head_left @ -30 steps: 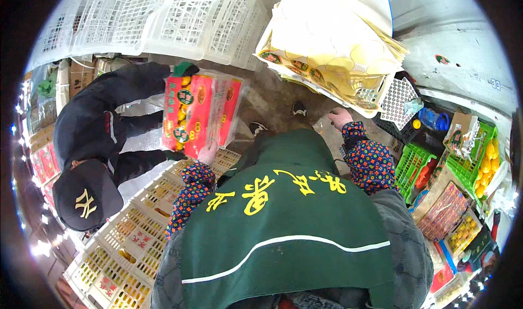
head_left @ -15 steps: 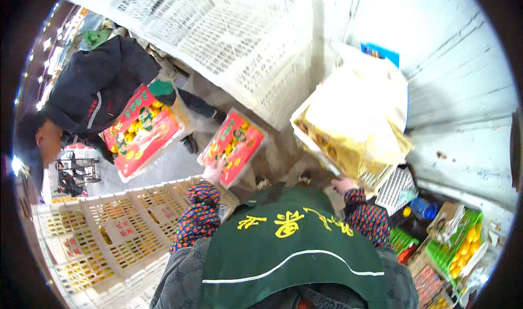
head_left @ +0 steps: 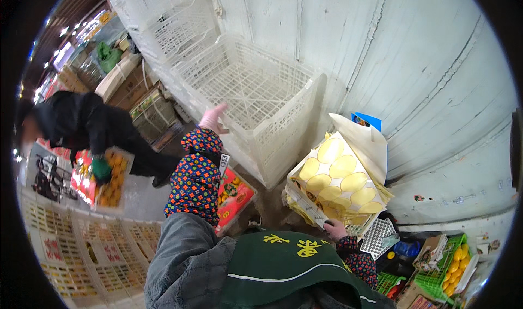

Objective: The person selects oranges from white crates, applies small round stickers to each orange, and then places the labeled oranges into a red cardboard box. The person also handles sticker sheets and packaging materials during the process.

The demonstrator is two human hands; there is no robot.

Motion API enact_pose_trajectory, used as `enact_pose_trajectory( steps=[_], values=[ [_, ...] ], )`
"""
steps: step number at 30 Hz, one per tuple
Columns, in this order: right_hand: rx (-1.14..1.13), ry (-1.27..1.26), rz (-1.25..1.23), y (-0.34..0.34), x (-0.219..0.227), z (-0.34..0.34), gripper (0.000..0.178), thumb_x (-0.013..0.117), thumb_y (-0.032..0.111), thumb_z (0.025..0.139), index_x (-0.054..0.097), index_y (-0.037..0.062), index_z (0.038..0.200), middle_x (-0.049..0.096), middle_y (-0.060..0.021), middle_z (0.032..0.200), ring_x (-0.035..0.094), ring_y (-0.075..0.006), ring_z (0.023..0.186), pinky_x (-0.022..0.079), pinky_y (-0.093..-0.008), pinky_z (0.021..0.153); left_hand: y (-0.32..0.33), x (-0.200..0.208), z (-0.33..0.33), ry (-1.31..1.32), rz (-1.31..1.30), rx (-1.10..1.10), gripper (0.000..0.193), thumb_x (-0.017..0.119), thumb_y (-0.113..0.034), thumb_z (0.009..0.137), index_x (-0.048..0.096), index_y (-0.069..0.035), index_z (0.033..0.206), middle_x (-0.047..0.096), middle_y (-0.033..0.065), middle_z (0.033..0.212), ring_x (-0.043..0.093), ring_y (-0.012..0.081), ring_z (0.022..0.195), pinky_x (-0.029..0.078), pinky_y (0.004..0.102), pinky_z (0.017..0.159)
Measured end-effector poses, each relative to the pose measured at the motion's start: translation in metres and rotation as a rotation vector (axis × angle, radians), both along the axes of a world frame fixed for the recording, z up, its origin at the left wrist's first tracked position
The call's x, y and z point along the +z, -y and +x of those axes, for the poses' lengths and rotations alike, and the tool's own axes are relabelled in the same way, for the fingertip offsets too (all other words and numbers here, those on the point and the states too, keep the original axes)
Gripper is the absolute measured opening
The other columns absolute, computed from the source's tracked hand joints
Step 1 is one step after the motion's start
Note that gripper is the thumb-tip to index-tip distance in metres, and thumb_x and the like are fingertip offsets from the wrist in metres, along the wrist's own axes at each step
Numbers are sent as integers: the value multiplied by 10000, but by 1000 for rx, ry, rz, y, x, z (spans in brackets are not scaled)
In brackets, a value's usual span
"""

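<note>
The left hand [head_left: 212, 119], fingers spread open, rests against the near rim of a white crate [head_left: 256, 99] tipped on its side against the wall [head_left: 414, 64]. The right hand [head_left: 334, 230] is closed on the lower edge of a stack of yellow trays [head_left: 338, 181], right of the crate and touching its corner. A red box [head_left: 233, 196] lies on the floor below the crate. Left of the crate, another person [head_left: 81, 124] in black bends over a box of oranges [head_left: 111, 178]. White floor crates [head_left: 81, 254] lie below that person.

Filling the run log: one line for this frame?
left hand: on white crate | right hand: on yellow tray stack | red box: below
</note>
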State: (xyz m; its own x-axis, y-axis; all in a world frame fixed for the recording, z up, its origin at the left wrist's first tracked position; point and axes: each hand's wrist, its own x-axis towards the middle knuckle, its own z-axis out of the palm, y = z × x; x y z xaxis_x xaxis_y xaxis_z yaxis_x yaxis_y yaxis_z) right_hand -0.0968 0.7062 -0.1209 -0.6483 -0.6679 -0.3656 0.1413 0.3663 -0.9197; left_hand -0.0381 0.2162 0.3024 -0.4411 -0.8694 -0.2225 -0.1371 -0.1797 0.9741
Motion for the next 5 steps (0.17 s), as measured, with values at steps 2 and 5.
enact_pose_trajectory(
  steps=[2,5],
  values=[
    [-49,-28,-49,-11,0,22,418,679,312,855,699,-31,1092,716,-178,976,680,-276,914,526,-367,826,14,-5,-7,1,-63,-106,661,763,-280,794,496,2,1328,544,207,1218,594,427,1056,484,651,932],
    [-167,-96,-48,-12,11,57,403,687,294,846,703,-28,1088,721,-158,931,681,-252,856,535,-360,785,-2,-10,15,96,-360,-24,478,695,-168,799,567,24,1218,583,181,1154,619,364,1009,521,547,884]
  ],
)
